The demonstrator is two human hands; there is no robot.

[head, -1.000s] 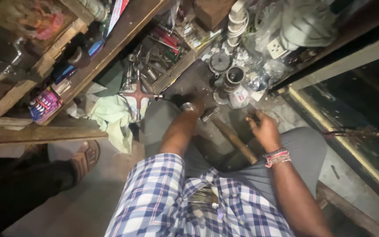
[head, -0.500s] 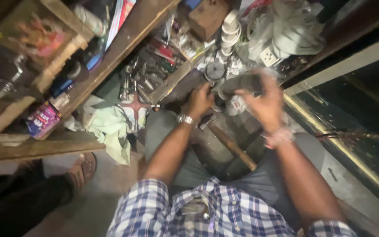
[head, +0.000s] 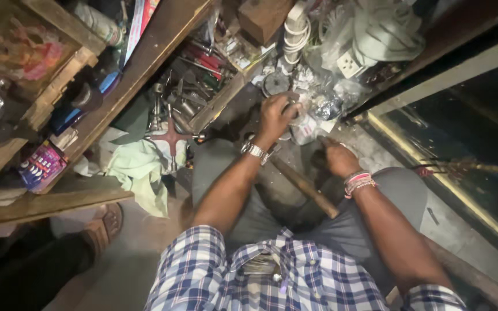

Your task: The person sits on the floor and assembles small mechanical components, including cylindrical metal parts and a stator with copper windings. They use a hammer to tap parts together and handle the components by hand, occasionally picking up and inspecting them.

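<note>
Left hand (head: 275, 115), wearing a wristwatch, closed over a small metal part (head: 295, 106) among clutter on the floor ahead of the knees. Right hand (head: 336, 158) closed low beside it; contents not discernible. Wooden handle (head: 304, 185) lies between the forearms.

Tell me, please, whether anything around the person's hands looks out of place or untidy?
Mostly clutter. The left hand rests on a round metal part amid loose plastic wrap; a wooden handle lies slantwise across the lap near the right hand, and a pale green cloth hangs crumpled off the shelf edge.
</note>
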